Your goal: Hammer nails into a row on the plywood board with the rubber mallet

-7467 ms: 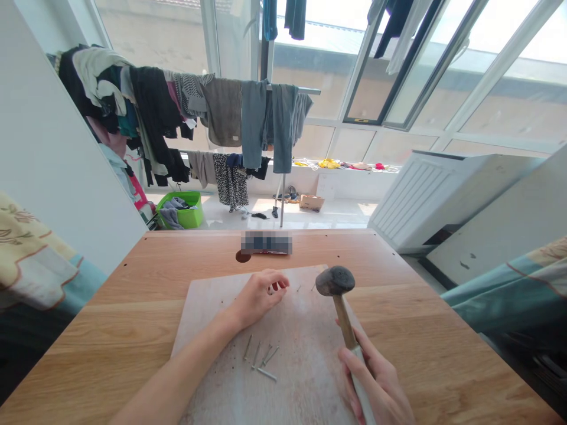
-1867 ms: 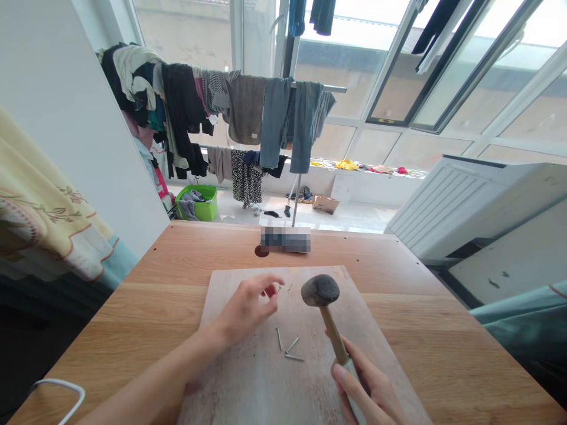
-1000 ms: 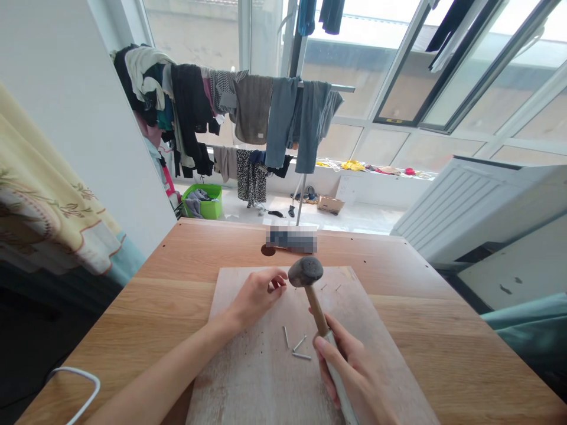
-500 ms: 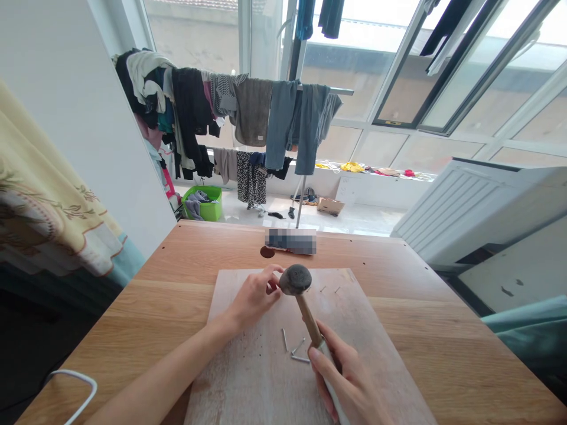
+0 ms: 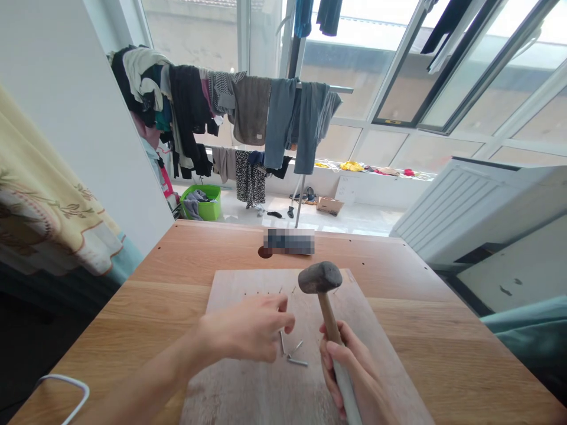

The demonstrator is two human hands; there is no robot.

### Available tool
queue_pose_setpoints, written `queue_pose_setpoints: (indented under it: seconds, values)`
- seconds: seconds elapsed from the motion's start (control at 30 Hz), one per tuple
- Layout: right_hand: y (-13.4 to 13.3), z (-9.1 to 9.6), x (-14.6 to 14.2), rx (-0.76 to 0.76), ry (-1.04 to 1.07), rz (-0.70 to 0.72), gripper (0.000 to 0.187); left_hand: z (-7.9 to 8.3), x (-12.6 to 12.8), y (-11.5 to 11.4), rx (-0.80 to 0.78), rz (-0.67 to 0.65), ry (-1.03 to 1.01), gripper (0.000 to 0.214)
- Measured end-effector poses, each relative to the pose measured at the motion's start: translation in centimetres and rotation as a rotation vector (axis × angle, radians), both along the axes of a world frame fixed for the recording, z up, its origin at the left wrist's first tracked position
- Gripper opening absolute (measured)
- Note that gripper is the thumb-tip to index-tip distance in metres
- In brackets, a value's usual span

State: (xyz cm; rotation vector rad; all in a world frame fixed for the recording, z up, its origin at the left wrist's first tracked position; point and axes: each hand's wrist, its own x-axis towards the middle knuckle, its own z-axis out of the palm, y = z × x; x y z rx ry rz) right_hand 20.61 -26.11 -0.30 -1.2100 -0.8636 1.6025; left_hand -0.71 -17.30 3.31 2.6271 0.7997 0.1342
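A pale wooden board (image 5: 261, 389) lies on the wooden table (image 5: 146, 307). My right hand (image 5: 354, 378) is closed round the handle of a dark-headed mallet (image 5: 319, 278), held upright with its head above the board's far part. My left hand (image 5: 252, 330) hovers low over the board, fingers curled loosely, its fingertips right beside three loose nails (image 5: 293, 353). Whether it grips one is unclear. A few nails (image 5: 286, 290) stand driven into the board near its far edge.
A round hole (image 5: 264, 252) and a blurred flat object (image 5: 290, 241) lie at the table's far edge. Laundry hangs on a rack (image 5: 248, 112) beyond, with a green basket (image 5: 199, 203) on the floor. A white wire loop (image 5: 62, 389) shows at lower left. White panels (image 5: 465, 200) lean at right.
My left hand has left the standing nail at the board's far edge and drawn back to the loose nails. The mallet has lifted and swung right. Fewer loose nails lie here than at first.
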Motion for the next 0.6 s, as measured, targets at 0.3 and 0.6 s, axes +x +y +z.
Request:
queue_pose_setpoints:
  seconds: [0.3,0.6]
  values:
    - [0.1,0.7,0.5,0.039,-0.044,-0.062,0.051,-1.3,1.7,-1.3,0.255,-0.075,0.056,0.01]
    - [-1.9,1.5,3.8,0.062,-0.59,0.127,0.035,0.5,-2.1,2.7,-0.081,0.228,-0.107,0.014]
